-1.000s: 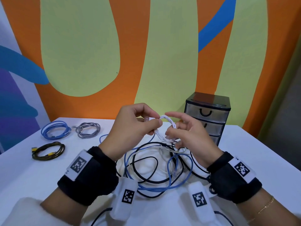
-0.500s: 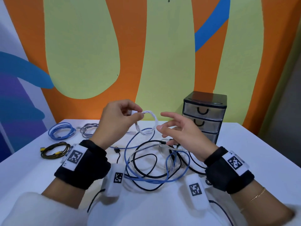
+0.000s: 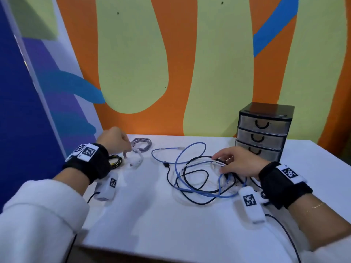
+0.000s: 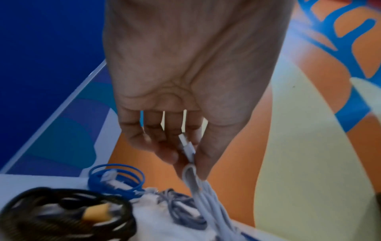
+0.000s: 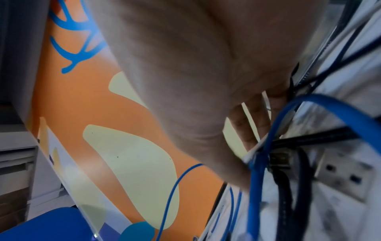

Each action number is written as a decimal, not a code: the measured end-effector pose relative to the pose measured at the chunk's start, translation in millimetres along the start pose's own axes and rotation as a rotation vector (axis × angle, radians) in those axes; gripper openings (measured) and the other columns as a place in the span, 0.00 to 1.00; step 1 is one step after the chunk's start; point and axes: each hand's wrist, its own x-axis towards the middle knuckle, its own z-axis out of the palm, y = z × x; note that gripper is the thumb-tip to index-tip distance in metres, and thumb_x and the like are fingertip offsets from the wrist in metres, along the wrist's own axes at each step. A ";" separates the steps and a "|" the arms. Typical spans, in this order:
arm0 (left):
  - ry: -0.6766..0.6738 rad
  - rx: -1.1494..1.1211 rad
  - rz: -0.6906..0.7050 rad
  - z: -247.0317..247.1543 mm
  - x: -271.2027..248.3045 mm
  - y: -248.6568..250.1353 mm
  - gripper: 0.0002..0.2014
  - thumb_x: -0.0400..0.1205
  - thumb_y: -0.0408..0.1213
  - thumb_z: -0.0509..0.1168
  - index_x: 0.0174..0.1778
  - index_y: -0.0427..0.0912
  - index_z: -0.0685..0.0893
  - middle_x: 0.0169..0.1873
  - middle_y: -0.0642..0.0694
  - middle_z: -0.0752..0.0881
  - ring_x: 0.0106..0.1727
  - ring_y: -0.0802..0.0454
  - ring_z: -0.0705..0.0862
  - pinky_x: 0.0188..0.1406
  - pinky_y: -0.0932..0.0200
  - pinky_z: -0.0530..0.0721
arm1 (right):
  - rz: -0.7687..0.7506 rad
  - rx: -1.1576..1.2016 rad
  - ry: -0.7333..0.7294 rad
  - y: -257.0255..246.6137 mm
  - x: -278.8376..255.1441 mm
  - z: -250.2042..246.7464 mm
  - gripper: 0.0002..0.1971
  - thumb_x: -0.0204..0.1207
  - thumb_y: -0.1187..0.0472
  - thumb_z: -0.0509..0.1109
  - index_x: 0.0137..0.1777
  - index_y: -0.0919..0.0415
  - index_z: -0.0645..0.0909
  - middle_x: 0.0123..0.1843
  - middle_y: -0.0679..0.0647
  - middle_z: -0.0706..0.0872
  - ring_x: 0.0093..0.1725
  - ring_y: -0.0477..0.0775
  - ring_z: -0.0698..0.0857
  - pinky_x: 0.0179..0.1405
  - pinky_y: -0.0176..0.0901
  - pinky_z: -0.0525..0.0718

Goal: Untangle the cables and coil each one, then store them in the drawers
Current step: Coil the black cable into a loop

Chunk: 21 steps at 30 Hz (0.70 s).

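From my head view, the left hand hides the blue coil (only the left wrist view shows it), and its wrist covers half the black coil. My right hand's grip on the tangle I can't judge; fingertips blur.

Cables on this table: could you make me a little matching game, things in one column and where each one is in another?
Things:
1. white coil
2. grey coil
3. tangled pile
4. drawer unit

Places:
A. under the right hand
B. back right of the table, all drawers closed
C. pinched by the left hand
D. lying by the wall, behind the white coil

Pairs: 1-C, 2-D, 3-A, 4-B
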 end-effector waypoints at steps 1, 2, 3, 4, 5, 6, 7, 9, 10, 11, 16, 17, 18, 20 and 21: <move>-0.024 0.038 -0.012 2.7 0.3 -2.9 0.09 0.76 0.33 0.81 0.29 0.45 0.94 0.33 0.49 0.94 0.46 0.45 0.91 0.47 0.49 0.92 | -0.004 -0.006 -0.001 1.2 1.0 -0.3 0.20 0.73 0.65 0.84 0.62 0.46 0.90 0.54 0.54 0.87 0.43 0.46 0.84 0.47 0.36 0.81; -0.037 0.075 -0.017 5.4 0.3 -5.3 0.09 0.76 0.33 0.80 0.29 0.44 0.94 0.32 0.49 0.94 0.45 0.45 0.92 0.44 0.50 0.92 | -0.006 -0.007 0.003 2.2 1.8 -0.3 0.20 0.73 0.67 0.84 0.61 0.46 0.90 0.52 0.54 0.87 0.42 0.45 0.83 0.47 0.36 0.81; -0.040 0.111 -0.023 7.7 1.3 -7.2 0.09 0.76 0.33 0.79 0.29 0.43 0.94 0.31 0.49 0.93 0.43 0.44 0.93 0.42 0.51 0.92 | -0.010 -0.003 0.011 3.4 2.9 -0.1 0.21 0.72 0.69 0.83 0.60 0.46 0.91 0.51 0.55 0.87 0.41 0.45 0.83 0.48 0.38 0.81; -0.037 0.147 -0.030 8.9 1.2 -7.4 0.08 0.76 0.33 0.78 0.30 0.43 0.93 0.31 0.48 0.93 0.42 0.43 0.93 0.41 0.50 0.93 | -0.015 0.006 0.023 4.4 3.6 0.1 0.20 0.72 0.70 0.83 0.59 0.46 0.91 0.50 0.57 0.87 0.42 0.46 0.84 0.49 0.40 0.82; -0.031 0.179 -0.034 9.6 0.6 -5.8 0.07 0.76 0.33 0.78 0.31 0.43 0.93 0.32 0.48 0.93 0.42 0.42 0.93 0.42 0.49 0.94 | -0.018 0.020 0.038 5.6 4.4 0.3 0.20 0.72 0.70 0.83 0.58 0.46 0.92 0.49 0.58 0.87 0.43 0.47 0.84 0.49 0.41 0.82; -0.023 0.196 -0.034 9.5 -0.1 -2.7 0.07 0.76 0.35 0.79 0.32 0.45 0.93 0.35 0.47 0.93 0.42 0.42 0.92 0.43 0.47 0.94 | -0.021 0.035 0.057 6.6 4.8 0.7 0.19 0.72 0.70 0.82 0.56 0.47 0.92 0.47 0.58 0.87 0.44 0.48 0.85 0.49 0.40 0.81; -0.018 0.197 -0.015 8.0 -1.2 3.0 0.07 0.76 0.37 0.80 0.33 0.47 0.92 0.38 0.47 0.93 0.43 0.43 0.91 0.44 0.48 0.93 | -0.025 0.053 0.076 7.2 5.0 0.8 0.17 0.73 0.71 0.82 0.55 0.47 0.93 0.45 0.58 0.86 0.44 0.49 0.85 0.49 0.40 0.81; -0.018 0.140 0.066 5.4 -5.6 21.1 0.07 0.80 0.41 0.80 0.36 0.50 0.92 0.41 0.47 0.93 0.44 0.46 0.90 0.44 0.50 0.90 | -0.050 0.104 0.124 7.0 4.6 0.6 0.15 0.74 0.70 0.81 0.51 0.47 0.93 0.42 0.56 0.85 0.42 0.51 0.85 0.47 0.41 0.80; -0.039 0.065 0.119 4.4 -9.6 32.2 0.07 0.82 0.44 0.79 0.39 0.50 0.93 0.42 0.45 0.94 0.45 0.46 0.90 0.44 0.51 0.88 | -0.067 0.145 0.166 6.1 4.1 0.6 0.14 0.75 0.70 0.81 0.50 0.47 0.94 0.42 0.55 0.85 0.42 0.52 0.84 0.47 0.42 0.79; -0.078 -0.035 0.174 4.7 -14.1 44.5 0.10 0.84 0.49 0.78 0.42 0.48 0.94 0.42 0.41 0.94 0.45 0.46 0.90 0.46 0.51 0.86 | -0.080 0.197 0.226 4.8 3.6 0.2 0.13 0.76 0.68 0.81 0.50 0.47 0.94 0.43 0.55 0.85 0.43 0.52 0.85 0.47 0.43 0.79; -0.295 -0.476 0.288 13.0 -44.8 113.8 0.25 0.83 0.68 0.69 0.55 0.51 0.94 0.51 0.50 0.95 0.55 0.50 0.93 0.61 0.49 0.88 | -0.178 0.381 0.495 -11.1 -4.2 -4.2 0.07 0.82 0.61 0.78 0.53 0.46 0.93 0.48 0.55 0.87 0.44 0.52 0.86 0.48 0.48 0.86; -0.305 -0.499 0.316 17.0 -46.3 125.6 0.24 0.82 0.68 0.71 0.58 0.52 0.93 0.51 0.50 0.95 0.56 0.50 0.93 0.60 0.50 0.88 | -0.186 0.413 0.526 -13.9 -5.8 -5.3 0.07 0.83 0.61 0.78 0.54 0.46 0.93 0.49 0.55 0.87 0.43 0.51 0.86 0.46 0.51 0.90; -0.299 -0.514 0.353 21.7 -47.0 136.9 0.23 0.80 0.67 0.73 0.60 0.54 0.92 0.51 0.49 0.95 0.56 0.50 0.93 0.57 0.51 0.87 | -0.190 0.456 0.553 -16.4 -7.8 -7.1 0.08 0.84 0.61 0.77 0.55 0.46 0.92 0.51 0.57 0.86 0.43 0.50 0.86 0.44 0.53 0.92; -0.255 -0.549 0.407 31.2 -44.6 153.8 0.20 0.80 0.60 0.78 0.64 0.57 0.89 0.53 0.45 0.94 0.56 0.48 0.91 0.53 0.55 0.85 | -0.206 0.559 0.602 -21.0 -11.6 -10.6 0.07 0.84 0.61 0.77 0.57 0.49 0.92 0.53 0.62 0.86 0.41 0.49 0.85 0.41 0.54 0.93; -0.230 -0.571 0.424 35.7 -42.9 160.6 0.19 0.80 0.57 0.79 0.66 0.58 0.89 0.54 0.44 0.93 0.54 0.48 0.91 0.52 0.57 0.84 | -0.221 0.609 0.616 -23.1 -13.3 -12.2 0.07 0.83 0.62 0.78 0.57 0.50 0.92 0.54 0.64 0.86 0.41 0.48 0.86 0.41 0.53 0.93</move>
